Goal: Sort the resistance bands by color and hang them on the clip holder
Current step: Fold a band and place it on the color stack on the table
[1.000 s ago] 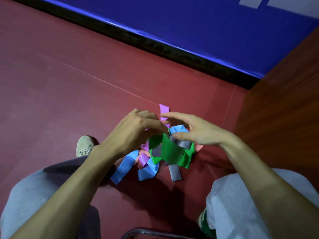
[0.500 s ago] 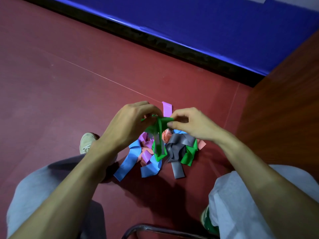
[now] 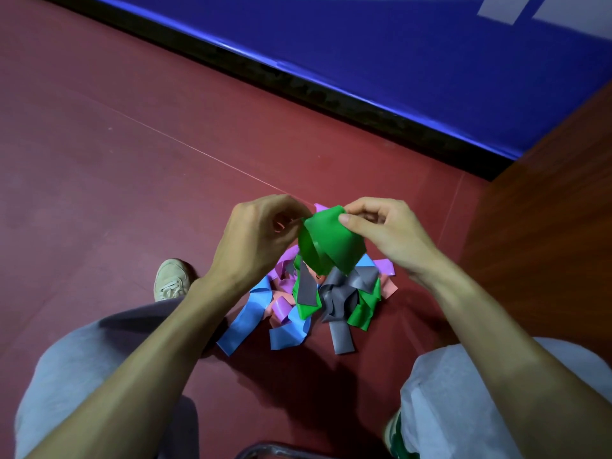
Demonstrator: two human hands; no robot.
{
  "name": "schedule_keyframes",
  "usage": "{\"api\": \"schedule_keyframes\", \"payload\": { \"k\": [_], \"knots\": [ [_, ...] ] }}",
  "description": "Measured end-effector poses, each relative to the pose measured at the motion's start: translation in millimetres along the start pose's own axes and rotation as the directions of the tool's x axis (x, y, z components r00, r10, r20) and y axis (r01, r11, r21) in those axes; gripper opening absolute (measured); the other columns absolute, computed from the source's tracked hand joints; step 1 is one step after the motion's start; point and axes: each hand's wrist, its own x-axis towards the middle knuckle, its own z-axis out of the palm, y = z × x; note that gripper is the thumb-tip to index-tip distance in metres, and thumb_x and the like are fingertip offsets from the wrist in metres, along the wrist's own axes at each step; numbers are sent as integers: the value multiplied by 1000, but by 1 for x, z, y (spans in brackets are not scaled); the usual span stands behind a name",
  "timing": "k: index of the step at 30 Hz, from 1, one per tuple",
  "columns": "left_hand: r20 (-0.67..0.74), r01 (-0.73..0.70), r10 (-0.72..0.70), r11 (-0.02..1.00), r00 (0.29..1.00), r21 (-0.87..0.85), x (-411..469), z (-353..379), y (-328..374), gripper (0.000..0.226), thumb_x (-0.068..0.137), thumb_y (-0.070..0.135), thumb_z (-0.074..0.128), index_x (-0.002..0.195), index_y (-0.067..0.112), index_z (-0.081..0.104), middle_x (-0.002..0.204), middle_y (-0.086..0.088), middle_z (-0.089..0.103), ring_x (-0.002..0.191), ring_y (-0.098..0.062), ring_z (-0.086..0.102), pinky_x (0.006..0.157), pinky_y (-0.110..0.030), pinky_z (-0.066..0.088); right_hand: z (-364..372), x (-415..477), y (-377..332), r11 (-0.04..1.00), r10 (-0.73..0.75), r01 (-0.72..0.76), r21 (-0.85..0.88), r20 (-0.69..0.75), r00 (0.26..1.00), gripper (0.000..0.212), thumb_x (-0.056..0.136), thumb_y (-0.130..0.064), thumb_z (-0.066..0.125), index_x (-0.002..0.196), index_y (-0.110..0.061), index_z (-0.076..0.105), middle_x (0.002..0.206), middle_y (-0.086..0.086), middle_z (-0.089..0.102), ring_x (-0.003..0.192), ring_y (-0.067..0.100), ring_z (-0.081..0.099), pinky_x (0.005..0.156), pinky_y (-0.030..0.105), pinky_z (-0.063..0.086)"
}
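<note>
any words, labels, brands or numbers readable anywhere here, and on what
No text can be read.
White marks on the blue wall: cut off by the frame edge, unreadable.
Green band: no print visible.
Pile of bands on the floor: no print visible.
Shoe: no brand legible.

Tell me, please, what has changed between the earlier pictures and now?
The left hand and right hand pinched a green band out of the pile and lifted it, spreading it into an open loop above the pile. The rest of the pile stayed on the red floor.
</note>
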Motion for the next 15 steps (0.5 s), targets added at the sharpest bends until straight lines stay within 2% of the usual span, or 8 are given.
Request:
{"api": "schedule_keyframes", "payload": {
  "k": [2,4,7,9,11,15],
  "knots": [
    [-26,114,-116,992,993,-60,2,2,4,18,81,4,65,88,20,72,75,14,69,70,-2,65,65,-14,50,0,0,-1,998,24,-24,49,-14,1000,12,87,-9,67,82,-20,68,77,4,62,74,12,52,68,23,41],
    [37,268,-266,949,963,-166,4,3,4,21,85,4,59,92,21,69,81,10,71,74,-3,68,69,-20,52,-2,0,-2,997,31,-30,77,-12,999,14,88,-8,66,84,-21,68,73,2,63,72,13,53,66,28,42],
    [168,429,-396,861,903,-274,5,4,6,19,93,14,52,100,22,69,95,4,71,87,-9,67,80,-29,53,-3,0,-3,996,10,-10,90,0,1000,17,88,-3,64,85,-20,67,65,-12,66,65,0,58,65,16,46],
    [188,435,-393,841,900,-321,5,4,9,17,95,29,54,103,24,68,98,7,71,93,-8,65,84,-27,51,-2,-1,-5,995,1,-3,101,23,1000,17,87,-1,64,87,-18,67,70,-9,67,67,-1,60,66,13,47],
    [201,387,-338,866,919,-316,6,4,11,15,92,37,59,100,28,68,96,13,71,93,-3,65,83,-22,51,-3,-2,-5,995,-5,0,101,53,999,16,86,-1,65,91,-16,67,81,1,68,74,4,62,70,14,48],
    [199,290,-253,939,947,-187,8,8,6,15,85,29,70,95,18,73,86,10,72,80,-1,66,75,-21,51,-6,-3,-6,995,-21,13,98,81,997,17,85,0,66,93,-14,66,85,5,67,76,5,62,73,14,49]
  ]
}}
